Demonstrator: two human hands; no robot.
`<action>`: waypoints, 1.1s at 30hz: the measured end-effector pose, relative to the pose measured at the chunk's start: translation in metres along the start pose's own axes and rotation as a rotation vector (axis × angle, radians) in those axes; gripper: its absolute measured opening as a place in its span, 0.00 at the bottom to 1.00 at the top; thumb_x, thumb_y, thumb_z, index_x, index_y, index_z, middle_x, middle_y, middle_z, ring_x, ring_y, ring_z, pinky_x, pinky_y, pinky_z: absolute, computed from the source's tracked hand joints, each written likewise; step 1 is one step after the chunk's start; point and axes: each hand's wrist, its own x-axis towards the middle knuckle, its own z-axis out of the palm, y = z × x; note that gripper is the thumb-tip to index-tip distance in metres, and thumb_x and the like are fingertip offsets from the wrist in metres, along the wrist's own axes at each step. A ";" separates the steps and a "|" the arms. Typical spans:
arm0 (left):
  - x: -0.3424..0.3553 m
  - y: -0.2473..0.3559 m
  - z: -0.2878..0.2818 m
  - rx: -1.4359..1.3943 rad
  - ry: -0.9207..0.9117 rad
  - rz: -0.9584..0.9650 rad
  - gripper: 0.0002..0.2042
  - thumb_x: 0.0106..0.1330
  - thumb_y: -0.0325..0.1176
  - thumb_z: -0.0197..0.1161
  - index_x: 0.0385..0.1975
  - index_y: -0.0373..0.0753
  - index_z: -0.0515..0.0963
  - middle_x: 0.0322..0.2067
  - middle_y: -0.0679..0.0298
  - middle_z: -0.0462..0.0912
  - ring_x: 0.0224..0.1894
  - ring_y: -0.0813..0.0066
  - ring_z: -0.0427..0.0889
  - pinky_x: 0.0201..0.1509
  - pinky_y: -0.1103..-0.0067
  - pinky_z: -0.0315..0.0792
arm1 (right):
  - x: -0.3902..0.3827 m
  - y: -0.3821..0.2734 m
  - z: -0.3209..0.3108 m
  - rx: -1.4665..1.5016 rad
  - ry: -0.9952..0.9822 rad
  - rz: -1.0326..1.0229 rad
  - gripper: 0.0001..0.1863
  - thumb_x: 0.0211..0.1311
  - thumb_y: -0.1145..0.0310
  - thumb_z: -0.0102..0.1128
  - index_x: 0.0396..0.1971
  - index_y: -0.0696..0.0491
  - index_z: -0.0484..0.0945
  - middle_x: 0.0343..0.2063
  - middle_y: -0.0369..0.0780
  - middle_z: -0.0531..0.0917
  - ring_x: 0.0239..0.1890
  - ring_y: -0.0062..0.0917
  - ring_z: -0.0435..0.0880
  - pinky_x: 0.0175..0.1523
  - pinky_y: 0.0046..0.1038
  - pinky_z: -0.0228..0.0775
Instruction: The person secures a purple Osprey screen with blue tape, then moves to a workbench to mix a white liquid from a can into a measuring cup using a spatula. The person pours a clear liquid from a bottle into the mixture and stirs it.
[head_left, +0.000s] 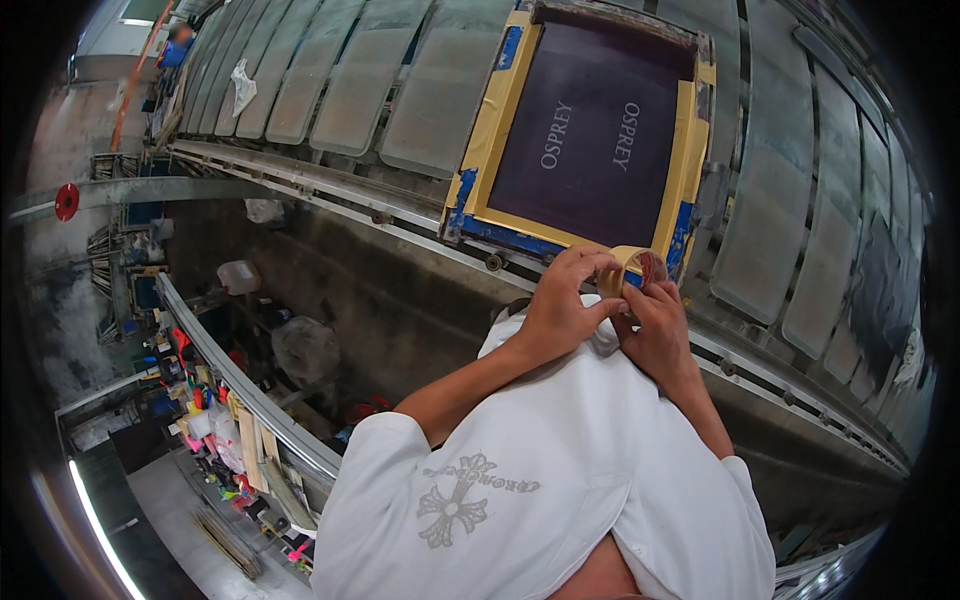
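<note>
Between my two hands, just above my chest, is a roll of yellowish tape [622,276]. My right hand [655,325] is closed round its lower right side. The fingers of my left hand [562,298] are pinched at the roll's left edge; whether they hold a loose end of tape cannot be made out. Directly beyond the hands lies a screen-printing frame [478,237], tilted slightly, with a dark purple mesh [592,130] bearing two pale lines of lettering. Yellow masking tape [487,160] borders the mesh, with blue patches at the corners and near edge.
Long grey printing pallets [355,90] stand in a row on both sides of the frame, behind a metal rail [330,205]. A white cloth [242,88] lies on one pallet. At lower left is a shelf of cluttered tools [225,440]. Another person [177,45] is far off, upper left.
</note>
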 end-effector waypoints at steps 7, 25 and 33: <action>0.011 -0.016 -0.008 -0.170 -0.030 -0.319 0.07 0.62 0.28 0.70 0.35 0.33 0.80 0.31 0.64 0.83 0.38 0.76 0.81 0.45 0.79 0.75 | -0.004 0.000 -0.015 0.343 -0.117 0.149 0.09 0.54 0.68 0.73 0.28 0.55 0.82 0.21 0.40 0.80 0.26 0.30 0.75 0.43 0.32 0.65; 0.005 0.014 0.004 0.080 0.102 -0.037 0.07 0.63 0.32 0.72 0.35 0.34 0.87 0.29 0.63 0.87 0.30 0.80 0.82 0.37 0.82 0.75 | 0.006 0.021 -0.017 0.504 0.197 0.308 0.20 0.63 0.63 0.69 0.16 0.60 0.78 0.09 0.36 0.68 0.16 0.18 0.62 0.26 0.26 0.54; -0.024 -0.001 -0.026 -0.201 0.864 0.085 0.05 0.66 0.28 0.69 0.35 0.33 0.84 0.29 0.68 0.84 0.30 0.81 0.80 0.35 0.82 0.74 | -0.022 0.070 -0.029 0.816 0.783 0.727 0.21 0.66 0.59 0.68 0.15 0.51 0.75 0.18 0.25 0.71 0.23 0.10 0.65 0.26 0.22 0.56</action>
